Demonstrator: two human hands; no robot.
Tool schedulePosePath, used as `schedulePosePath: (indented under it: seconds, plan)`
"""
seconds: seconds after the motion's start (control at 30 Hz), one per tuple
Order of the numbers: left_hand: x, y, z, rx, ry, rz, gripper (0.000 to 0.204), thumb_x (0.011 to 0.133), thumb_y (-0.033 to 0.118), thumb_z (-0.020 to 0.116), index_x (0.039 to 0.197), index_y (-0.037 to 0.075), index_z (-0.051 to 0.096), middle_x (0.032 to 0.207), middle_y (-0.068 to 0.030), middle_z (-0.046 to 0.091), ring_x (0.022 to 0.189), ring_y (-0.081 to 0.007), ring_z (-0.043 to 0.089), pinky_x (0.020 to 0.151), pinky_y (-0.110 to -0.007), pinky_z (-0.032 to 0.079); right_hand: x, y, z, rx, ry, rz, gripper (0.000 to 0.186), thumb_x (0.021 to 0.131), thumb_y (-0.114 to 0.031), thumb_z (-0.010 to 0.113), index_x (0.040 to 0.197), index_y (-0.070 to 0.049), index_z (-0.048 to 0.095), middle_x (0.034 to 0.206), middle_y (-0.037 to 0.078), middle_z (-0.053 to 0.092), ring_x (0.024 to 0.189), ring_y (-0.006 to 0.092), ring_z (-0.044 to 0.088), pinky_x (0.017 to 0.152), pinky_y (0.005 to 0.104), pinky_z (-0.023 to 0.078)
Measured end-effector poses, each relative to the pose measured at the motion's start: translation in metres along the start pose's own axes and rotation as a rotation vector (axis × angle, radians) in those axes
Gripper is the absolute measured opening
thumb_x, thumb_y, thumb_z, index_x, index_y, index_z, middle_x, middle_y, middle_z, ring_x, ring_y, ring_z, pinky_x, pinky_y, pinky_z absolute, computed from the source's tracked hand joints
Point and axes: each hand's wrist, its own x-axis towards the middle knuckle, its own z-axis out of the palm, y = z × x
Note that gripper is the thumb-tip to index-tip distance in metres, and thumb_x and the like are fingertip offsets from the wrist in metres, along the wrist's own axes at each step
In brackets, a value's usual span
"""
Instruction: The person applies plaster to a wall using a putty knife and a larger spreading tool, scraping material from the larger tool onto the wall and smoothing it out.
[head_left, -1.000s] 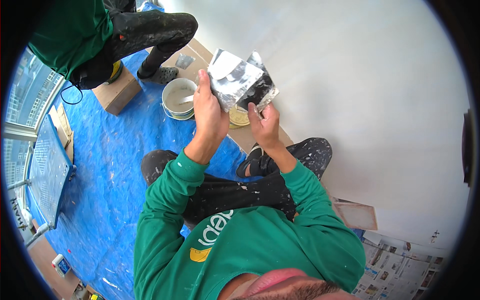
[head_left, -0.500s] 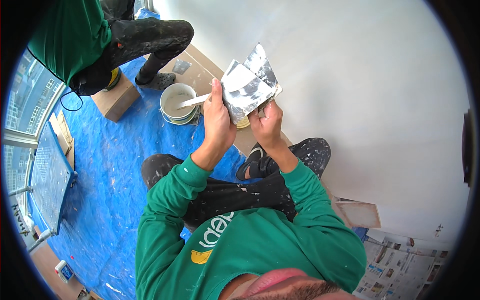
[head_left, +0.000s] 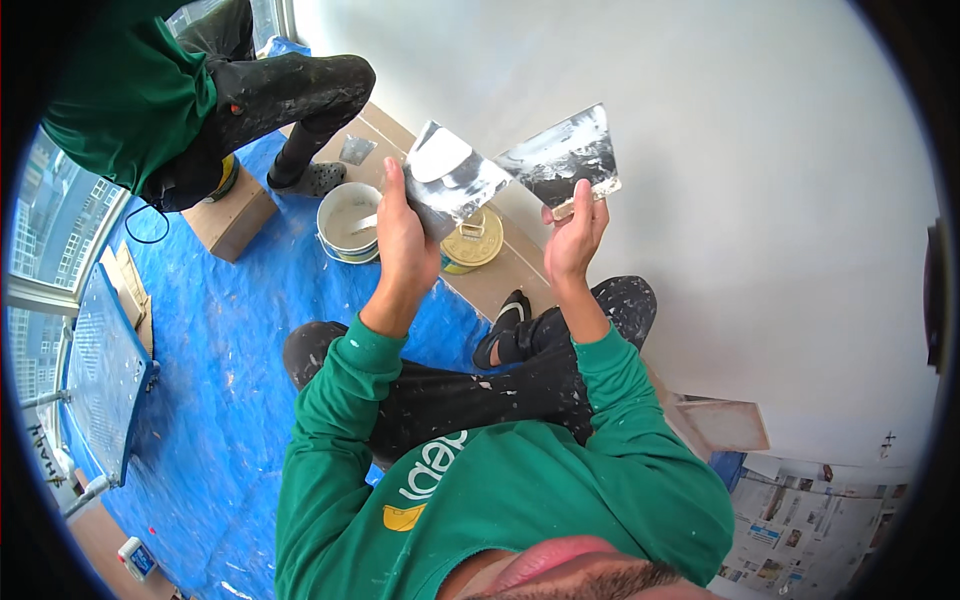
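My left hand [head_left: 403, 240] is closed round a metal putty knife [head_left: 452, 182], its blade carrying a thick patch of white filler. In my right hand [head_left: 578, 235] is a second putty knife [head_left: 565, 152], smeared with filler, its wide edge pointing up and away. The two blades meet or overlap slightly at their corners; contact cannot be made out. Beyond my left wrist stands a bucket [head_left: 326, 222] of whitish filler with a pale stick [head_left: 366, 223] leaning in it. Beside it is a yellow lidded can [head_left: 474, 242].
A crouching co-worker's leg [head_left: 290, 95] is at the far left, near a cardboard box [head_left: 232, 222]. Blue sheeting [head_left: 240, 370] covers the floor. A white wall [head_left: 760, 200] rises on the right. A blue step platform [head_left: 105, 360] stands by the window. A loose metal blade [head_left: 357, 150] lies beyond the bucket.
My hands have moved apart, the right one to the right and the left one slightly left. The blades, stacked before, are now spread, and the yellow can shows between my hands.
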Motion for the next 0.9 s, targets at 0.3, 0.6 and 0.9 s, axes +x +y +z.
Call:
schedulePosePath:
  seconds: [0.3,0.6,0.9]
  plan:
    - [-0.006,-0.011,0.001,0.052,0.0,-0.011,0.05,0.106,0.044,0.043,0.122,-0.002,0.058,0.118,-0.0108,0.067,0.106,-0.0192,0.066,0.094,-0.033,0.052,-0.029,0.012,0.011,-0.776,-0.468,-0.664,0.02,0.099,-0.009,0.051,0.086,0.004,0.059,0.07,0.015,0.059,0.057,0.0255,0.056,0.055,0.0375,0.042]
    - [0.005,0.007,-0.005,0.289,0.045,0.366,0.054,0.105,0.046,0.045,0.116,-0.005,0.059,0.111,-0.0118,0.069,0.095,-0.0184,0.069,0.084,-0.03,0.055,-0.04,-0.027,0.004,0.182,0.041,0.226,0.015,0.099,-0.02,0.058,0.107,-0.007,0.059,0.083,0.001,0.065,0.066,0.01,0.059,0.053,0.0273,0.043]
    - [0.008,-0.008,-0.008,0.44,0.103,0.548,0.052,0.105,0.048,0.044,0.096,-0.001,0.057,0.086,-0.0012,0.056,0.073,-0.0069,0.049,0.066,-0.025,0.039,-0.048,0.003,0.027,0.132,0.055,0.147,0.011,0.099,-0.013,0.056,0.107,-0.005,0.058,0.089,0.003,0.065,0.069,0.0109,0.061,0.049,0.0291,0.045]
